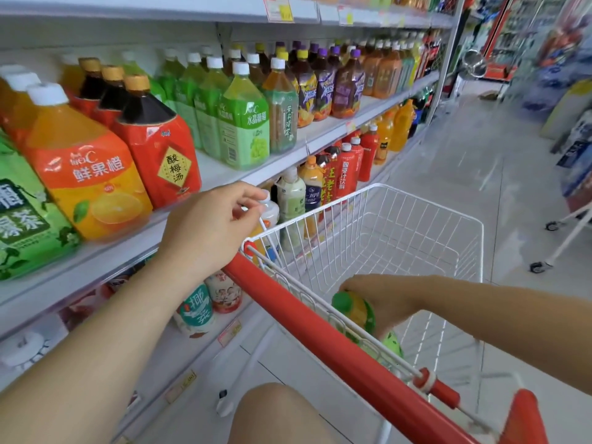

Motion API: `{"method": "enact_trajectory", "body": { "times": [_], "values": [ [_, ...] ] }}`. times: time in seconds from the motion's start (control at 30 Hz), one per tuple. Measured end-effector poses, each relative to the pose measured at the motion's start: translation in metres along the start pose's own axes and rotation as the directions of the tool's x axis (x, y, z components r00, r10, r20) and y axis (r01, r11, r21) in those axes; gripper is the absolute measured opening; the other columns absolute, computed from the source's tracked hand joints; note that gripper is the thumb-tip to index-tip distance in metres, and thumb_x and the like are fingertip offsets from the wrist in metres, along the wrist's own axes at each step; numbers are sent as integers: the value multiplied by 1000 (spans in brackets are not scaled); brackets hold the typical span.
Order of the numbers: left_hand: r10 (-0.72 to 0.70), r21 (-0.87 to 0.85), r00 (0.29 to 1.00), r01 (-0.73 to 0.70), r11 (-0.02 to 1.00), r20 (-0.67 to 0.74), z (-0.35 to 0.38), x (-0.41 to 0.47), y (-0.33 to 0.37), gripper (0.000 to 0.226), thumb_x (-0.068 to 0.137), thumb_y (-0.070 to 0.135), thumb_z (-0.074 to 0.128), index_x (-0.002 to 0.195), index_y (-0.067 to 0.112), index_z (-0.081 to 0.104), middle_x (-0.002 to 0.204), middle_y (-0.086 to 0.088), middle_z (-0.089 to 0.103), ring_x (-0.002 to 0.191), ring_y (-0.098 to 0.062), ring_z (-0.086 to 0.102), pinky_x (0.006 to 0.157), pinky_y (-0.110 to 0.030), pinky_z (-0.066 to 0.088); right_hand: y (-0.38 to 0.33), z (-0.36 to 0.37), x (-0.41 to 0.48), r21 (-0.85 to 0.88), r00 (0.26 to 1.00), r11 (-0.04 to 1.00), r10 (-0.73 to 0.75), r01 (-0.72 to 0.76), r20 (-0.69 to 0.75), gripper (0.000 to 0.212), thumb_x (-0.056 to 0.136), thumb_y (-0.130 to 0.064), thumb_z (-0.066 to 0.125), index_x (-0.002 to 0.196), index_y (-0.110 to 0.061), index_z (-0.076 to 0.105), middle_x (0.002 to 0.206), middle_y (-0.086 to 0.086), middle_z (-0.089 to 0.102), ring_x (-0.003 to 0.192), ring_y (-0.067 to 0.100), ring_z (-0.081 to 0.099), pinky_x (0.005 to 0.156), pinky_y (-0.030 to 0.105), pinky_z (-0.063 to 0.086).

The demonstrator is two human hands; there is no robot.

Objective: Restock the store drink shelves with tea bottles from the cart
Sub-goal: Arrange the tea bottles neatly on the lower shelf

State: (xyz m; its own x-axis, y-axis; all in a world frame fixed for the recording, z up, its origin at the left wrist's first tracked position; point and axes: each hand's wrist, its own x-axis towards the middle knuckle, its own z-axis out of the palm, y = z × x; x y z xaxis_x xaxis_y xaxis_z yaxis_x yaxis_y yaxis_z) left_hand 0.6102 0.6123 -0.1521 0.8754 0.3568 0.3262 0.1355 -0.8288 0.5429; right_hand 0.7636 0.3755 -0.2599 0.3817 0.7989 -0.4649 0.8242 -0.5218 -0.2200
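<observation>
A white wire cart [416,219] with a red handle bar [320,328] stands in front of me beside the drink shelves [224,174]. Inside the cart's near end lies a green-capped tea bottle [355,310] with a green label. My right hand [384,299] reaches down into the cart and grips that bottle around its upper body. My left hand [211,222] hovers over the cart's near left corner, close to the shelf edge, fingers loosely curled and holding nothing.
The middle shelf holds large bottles: green tea [19,219], orange juice [86,174], red plum drink [157,149], green grape drink [243,123]. Smaller bottles fill the lower shelf [314,187]. A second cart's legs and wheels [554,238] stand on the tiled aisle at right.
</observation>
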Motion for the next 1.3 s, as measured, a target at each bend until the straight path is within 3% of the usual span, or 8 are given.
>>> {"method": "enact_trajectory", "body": {
  "times": [0.3, 0.43, 0.63, 0.73, 0.87, 1.0, 1.17, 1.3],
  "values": [
    [-9, -9, 1000, 10, 1000, 15, 1, -2, 2, 18, 91, 34, 53, 105, 42, 62, 88, 30, 59, 94, -1, 61, 86, -34, 50, -17, -65, -35, 377, 883, 924, 126, 61, -452, 63, 62, -23, 87, 110, -29, 47, 101, -14, 59, 90, -1, 59, 70, 5, 45],
    [1, -72, 1000, 0, 997, 15, -3, -5, 0, 17, 91, 31, 55, 101, 43, 60, 90, 29, 61, 91, 4, 60, 85, -33, 51, -45, -109, -47, 374, 756, 915, 135, 153, -640, 78, 61, -21, 87, 126, -17, 45, 110, -7, 59, 97, 5, 58, 81, 13, 48],
    [89, -230, 971, -141, 963, -220, -25, -18, 5, 25, 90, 17, 58, 105, 35, 61, 101, 23, 60, 94, 4, 58, 81, -27, 51, -107, -172, -65, 337, 525, 883, 126, 327, -841, 86, 59, -32, 85, 131, -15, 41, 108, -11, 57, 93, -4, 54, 70, -1, 39],
    [158, -181, 917, -236, 955, -365, -43, -29, 8, 25, 89, 12, 58, 107, 30, 62, 99, 28, 53, 96, 3, 56, 80, -17, 45, -150, -195, -65, 309, 464, 854, 91, 418, -881, 99, 50, -52, 81, 133, -20, 38, 112, -12, 54, 97, 2, 54, 81, 8, 40],
    [165, -104, 826, -260, 960, -539, -69, -48, -2, 36, 86, 31, 55, 121, 31, 52, 114, 22, 44, 106, 2, 49, 89, -9, 39, -207, -206, -50, 312, 431, 777, 58, 546, -900, 76, 57, -40, 86, 118, -26, 43, 100, -22, 50, 89, -12, 50, 71, -1, 37],
    [96, -12, 817, -125, 992, -569, -87, -79, -28, 65, 76, 52, 54, 134, 35, 31, 134, 11, 31, 121, 0, 36, 98, -2, 25, -262, -200, -24, 331, 455, 700, 10, 632, -890, 67, 59, -32, 87, 111, -27, 45, 99, -24, 49, 86, -18, 46, 67, -1, 37],
    [-24, 58, 715, 91, 994, -699, -101, -118, -64, 87, 69, 53, 68, 137, 41, 16, 135, 9, 25, 126, -21, 40, 92, -33, 43, -327, -176, 13, 409, 530, 576, -50, 707, -846, 67, 58, -27, 88, 111, -26, 47, 102, -16, 54, 88, -13, 50, 69, -1, 39],
    [-87, 81, 608, 244, 966, -789, -118, -147, -93, 92, 72, 37, 76, 140, 40, 15, 133, 7, 26, 125, -30, 43, 87, -46, 49, -378, -152, 34, 466, 579, 475, -118, 746, -806, 73, 56, -28, 89, 114, -24, 46, 106, -10, 58, 100, 5, 56, 87, 16, 47]
  ]
}}
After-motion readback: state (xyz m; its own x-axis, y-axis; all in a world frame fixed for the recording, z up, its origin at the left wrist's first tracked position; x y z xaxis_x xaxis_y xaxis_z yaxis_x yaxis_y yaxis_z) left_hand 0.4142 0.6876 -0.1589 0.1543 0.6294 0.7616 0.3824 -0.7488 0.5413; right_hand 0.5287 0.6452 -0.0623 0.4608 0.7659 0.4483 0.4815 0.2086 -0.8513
